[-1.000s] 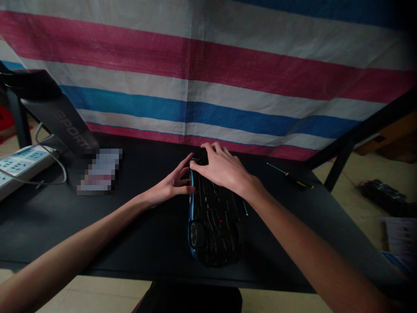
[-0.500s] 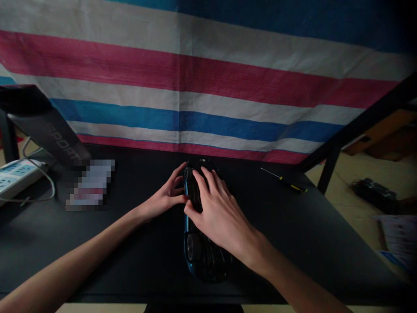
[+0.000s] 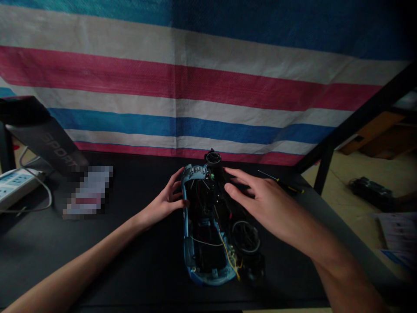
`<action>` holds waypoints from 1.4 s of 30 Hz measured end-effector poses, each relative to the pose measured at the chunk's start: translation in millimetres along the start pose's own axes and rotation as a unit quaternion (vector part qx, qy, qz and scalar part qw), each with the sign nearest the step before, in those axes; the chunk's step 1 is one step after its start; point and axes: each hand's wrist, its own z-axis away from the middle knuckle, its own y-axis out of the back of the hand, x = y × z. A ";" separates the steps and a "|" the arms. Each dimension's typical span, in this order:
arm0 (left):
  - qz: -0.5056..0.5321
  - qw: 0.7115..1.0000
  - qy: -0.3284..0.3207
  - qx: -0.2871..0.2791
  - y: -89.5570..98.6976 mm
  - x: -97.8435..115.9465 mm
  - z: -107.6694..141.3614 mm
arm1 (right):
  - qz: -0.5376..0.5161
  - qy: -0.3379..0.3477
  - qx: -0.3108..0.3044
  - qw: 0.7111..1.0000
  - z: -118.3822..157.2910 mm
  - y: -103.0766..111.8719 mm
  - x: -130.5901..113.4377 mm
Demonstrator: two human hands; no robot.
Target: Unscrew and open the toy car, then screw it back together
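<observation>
A toy car lies upside down in two parts on the black table. Its blue body shell (image 3: 188,243) has its hollow inside facing up. The black chassis (image 3: 223,204), with its wheels, is tipped up on its side at the shell's right edge. Thin wires, one of them yellow (image 3: 232,261), run between the two. My left hand (image 3: 167,198) steadies the shell's left side, thumb and fingers against its edge. My right hand (image 3: 260,198) grips the chassis from the right; its fingertips are partly hidden behind it.
A screwdriver (image 3: 286,184) with a yellow and black handle lies at the right behind my right hand. On the left are a blurred-out flat item (image 3: 91,191), a grey SPORT bottle (image 3: 55,143) and a white power strip (image 3: 18,184) with its cable. A striped sheet (image 3: 208,87) hangs behind the table.
My right hand has moved right and lifted the chassis out of the shell, tilting it over. The shell's inside and the wires now show. My left hand stays at the shell's left side.
</observation>
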 end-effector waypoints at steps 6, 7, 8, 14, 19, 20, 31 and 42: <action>0.000 1.000 0.003 -0.002 1.7 -1.4 0.8 | -0.108 -0.066 0.011 0.992 5.3 15.0 51.2; -0.002 1.000 0.001 -0.004 2.2 -2.1 0.7 | -0.148 -0.084 -0.008 0.985 6.2 15.1 61.2; -0.004 1.000 -0.002 -0.004 2.8 -2.9 0.5 | -0.190 -0.101 -0.017 0.976 7.5 13.9 70.5; -0.017 1.000 -0.003 0.004 4.0 -5.6 -0.3 | -0.318 -0.205 0.031 0.925 20.5 -20.6 93.5; -0.033 0.999 0.000 0.005 4.0 -4.8 0.7 | -0.276 -0.242 0.091 0.926 21.2 -44.6 88.8; -0.036 0.999 0.000 0.006 4.3 -4.8 0.7 | -0.278 -0.246 0.092 0.924 20.7 -45.4 90.4; -0.046 0.999 0.015 0.003 2.8 0.8 1.3 | -0.413 -0.291 0.018 0.863 33.6 -35.1 102.3; -0.034 0.999 0.029 -0.002 5.2 0.3 0.7 | -0.445 -0.295 0.042 0.845 31.7 -15.0 129.5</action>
